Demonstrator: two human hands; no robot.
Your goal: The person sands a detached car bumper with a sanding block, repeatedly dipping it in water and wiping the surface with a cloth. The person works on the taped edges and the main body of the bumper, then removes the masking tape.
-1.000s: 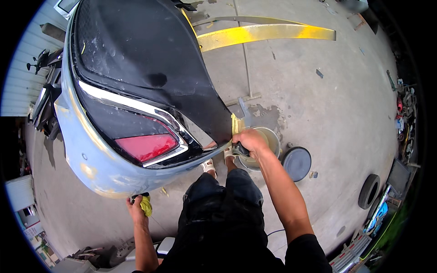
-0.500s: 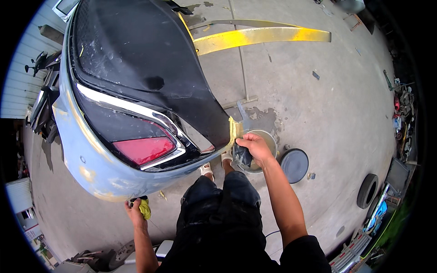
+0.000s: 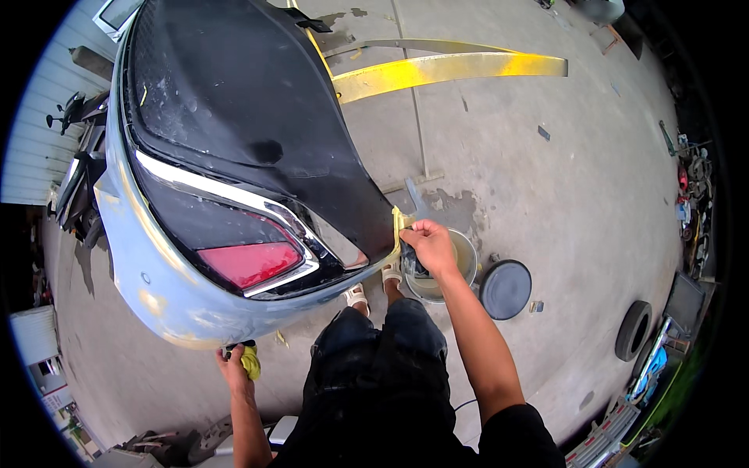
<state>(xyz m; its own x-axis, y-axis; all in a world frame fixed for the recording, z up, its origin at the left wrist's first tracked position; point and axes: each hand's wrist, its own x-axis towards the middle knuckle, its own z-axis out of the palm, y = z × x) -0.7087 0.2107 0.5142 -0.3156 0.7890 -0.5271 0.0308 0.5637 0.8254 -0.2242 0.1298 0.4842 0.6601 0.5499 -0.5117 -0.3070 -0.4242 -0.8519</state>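
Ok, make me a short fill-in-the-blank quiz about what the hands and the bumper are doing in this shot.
1. The right hand pinches a strip of yellow ____ at the edge of the car bumper.
2. The left hand holds a crumpled yellow-green ____.
3. Below the right hand stands a round ____, with a dark round lid beside it.

Missing words: tape; rag; bucket

The right hand (image 3: 429, 246) now sits lower and closer to the body than a second ago, having drifted from the bumper's edge down over the rim of the bucket (image 3: 466, 257). Its fingers (image 3: 412, 232) pinch the yellow tape strip (image 3: 397, 226), which now runs upward from the fingertips along the bumper corner (image 3: 374, 234). The dark object beneath the palm lies just below the fingers, over the bucket mouth. The left hand (image 3: 234, 366) hangs slightly lower.
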